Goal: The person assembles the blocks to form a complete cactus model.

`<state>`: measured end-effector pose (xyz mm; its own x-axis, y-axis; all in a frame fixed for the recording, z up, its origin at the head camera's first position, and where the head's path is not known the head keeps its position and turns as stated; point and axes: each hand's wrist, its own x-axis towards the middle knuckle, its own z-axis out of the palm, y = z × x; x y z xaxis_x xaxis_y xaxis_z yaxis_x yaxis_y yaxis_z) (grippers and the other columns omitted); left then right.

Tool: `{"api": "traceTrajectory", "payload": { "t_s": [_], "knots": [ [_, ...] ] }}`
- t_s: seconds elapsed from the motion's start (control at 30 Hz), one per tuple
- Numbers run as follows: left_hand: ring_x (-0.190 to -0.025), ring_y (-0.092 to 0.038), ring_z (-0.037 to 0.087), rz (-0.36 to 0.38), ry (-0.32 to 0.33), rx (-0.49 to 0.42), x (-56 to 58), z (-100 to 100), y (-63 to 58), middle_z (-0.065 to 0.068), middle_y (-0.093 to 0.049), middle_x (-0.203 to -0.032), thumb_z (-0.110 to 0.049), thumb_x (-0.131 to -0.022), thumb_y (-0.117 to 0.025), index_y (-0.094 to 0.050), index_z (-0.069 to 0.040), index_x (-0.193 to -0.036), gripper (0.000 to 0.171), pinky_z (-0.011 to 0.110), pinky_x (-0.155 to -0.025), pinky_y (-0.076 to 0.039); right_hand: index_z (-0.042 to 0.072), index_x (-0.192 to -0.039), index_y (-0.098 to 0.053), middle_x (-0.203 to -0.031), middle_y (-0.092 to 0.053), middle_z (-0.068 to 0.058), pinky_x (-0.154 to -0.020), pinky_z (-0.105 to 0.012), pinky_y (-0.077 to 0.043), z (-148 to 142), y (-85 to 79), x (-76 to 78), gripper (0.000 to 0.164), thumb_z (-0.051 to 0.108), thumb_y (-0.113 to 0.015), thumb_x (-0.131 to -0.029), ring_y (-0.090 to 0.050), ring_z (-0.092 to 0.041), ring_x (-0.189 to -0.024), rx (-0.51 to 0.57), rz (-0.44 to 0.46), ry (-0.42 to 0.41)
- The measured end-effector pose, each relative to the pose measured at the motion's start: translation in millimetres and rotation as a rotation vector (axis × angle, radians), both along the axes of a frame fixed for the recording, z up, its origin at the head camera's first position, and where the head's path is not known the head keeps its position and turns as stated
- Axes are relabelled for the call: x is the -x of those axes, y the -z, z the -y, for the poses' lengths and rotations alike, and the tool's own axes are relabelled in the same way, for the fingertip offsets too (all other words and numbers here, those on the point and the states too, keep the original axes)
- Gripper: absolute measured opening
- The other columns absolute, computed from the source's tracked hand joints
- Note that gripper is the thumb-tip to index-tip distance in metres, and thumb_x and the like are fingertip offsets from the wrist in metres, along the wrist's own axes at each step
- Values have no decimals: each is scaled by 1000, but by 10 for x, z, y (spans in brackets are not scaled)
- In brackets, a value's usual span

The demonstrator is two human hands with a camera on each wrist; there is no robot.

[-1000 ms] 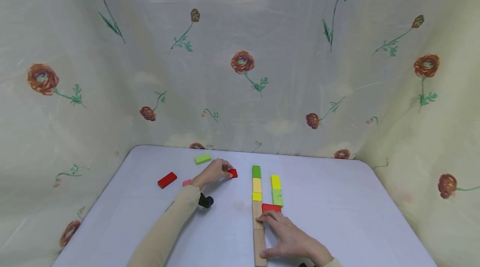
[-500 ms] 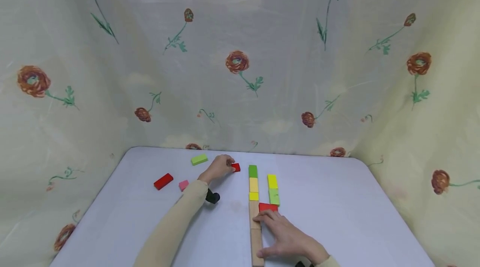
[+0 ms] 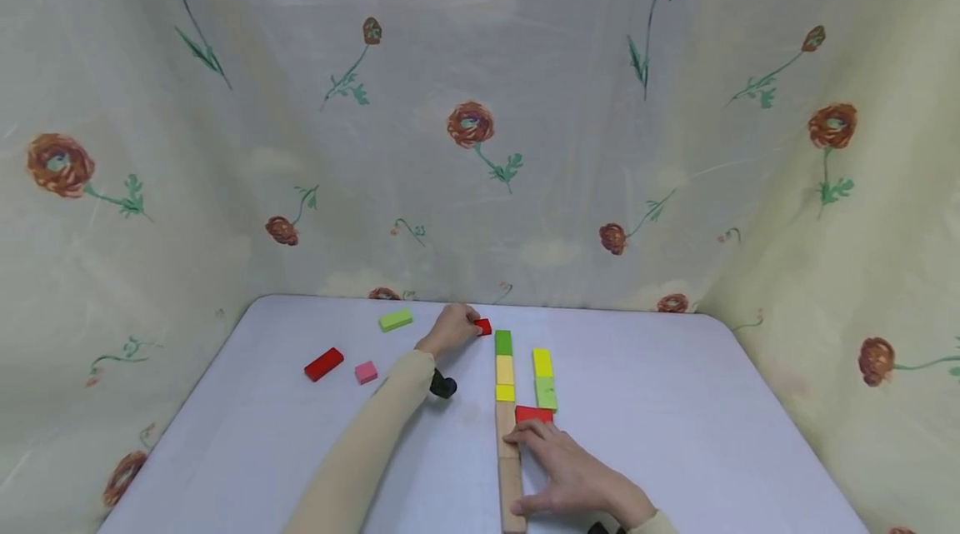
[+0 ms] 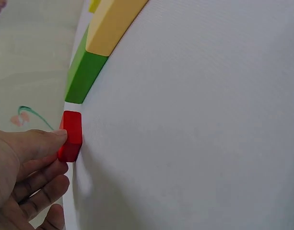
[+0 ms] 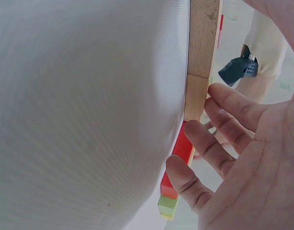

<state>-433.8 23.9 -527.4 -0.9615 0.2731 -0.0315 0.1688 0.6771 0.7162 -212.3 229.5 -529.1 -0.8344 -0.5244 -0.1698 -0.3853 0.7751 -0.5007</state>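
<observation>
My left hand [image 3: 450, 327] pinches a small red block [image 3: 484, 326] between thumb and fingers. In the left wrist view that red block [image 4: 74, 136] stands just beyond the end of a green block [image 4: 84, 76], with a narrow gap between them. The green block heads a straight row with a cream block [image 3: 505, 370], a small yellow block [image 3: 505, 393] and two plain wooden blocks [image 3: 510, 492]. My right hand [image 3: 573, 471] rests at the wooden blocks, fingers loosely spread, fingertips on or by their edge. Partly under it, a red block [image 3: 534, 415] lies against the row.
Right of the row, a yellow block [image 3: 542, 362] and a light green block [image 3: 546, 393] lie end to end. On the left are a red block [image 3: 324, 364], a pink block [image 3: 366, 372] and a light green block [image 3: 395, 319]. A flowered curtain [image 3: 555, 184] encloses the white table [image 3: 675, 426].
My left hand has carried the small red block right and away from me, towards the green end of the row. The right hand stays in place; the head view has shifted slightly.
</observation>
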Motion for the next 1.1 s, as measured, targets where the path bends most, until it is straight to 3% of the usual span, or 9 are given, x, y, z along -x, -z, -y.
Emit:
{"api": "traceTrajectory", "payload": {
  "t_s": [0.2, 0.73, 1.1],
  "knots": [
    [-95, -57, 24, 3, -2, -23, 36, -93, -40, 12, -66, -110, -7, -89, -67, -67, -1, -118, 29, 37, -92, -53, 31, -136, -47, -136, -45, 5, -100, -50, -43, -3, -9, 0, 80, 73, -67, -71, -44, -15, -117, 3, 4, -2],
    [-95, -56, 21, 12, -19, 33, 122, -291, -37, 9, -64, -107, -11, -91, -66, -70, -3, -115, 25, 32, -89, -53, 31, -135, -47, -135, -46, 4, -99, -50, -43, 8, -9, -6, 80, 73, -67, -70, -44, -15, -116, -16, 1, -1],
    [-96, -61, 20, -15, 22, 35, 111, -357, -65, 10, -68, -110, -6, -90, -67, -70, -2, -115, 26, 32, -88, -54, 29, -137, -48, -137, -45, 5, -100, -49, -42, 2, -7, -19, 82, 74, -66, -70, -44, -15, -120, 3, -15, -8]
  ]
}}
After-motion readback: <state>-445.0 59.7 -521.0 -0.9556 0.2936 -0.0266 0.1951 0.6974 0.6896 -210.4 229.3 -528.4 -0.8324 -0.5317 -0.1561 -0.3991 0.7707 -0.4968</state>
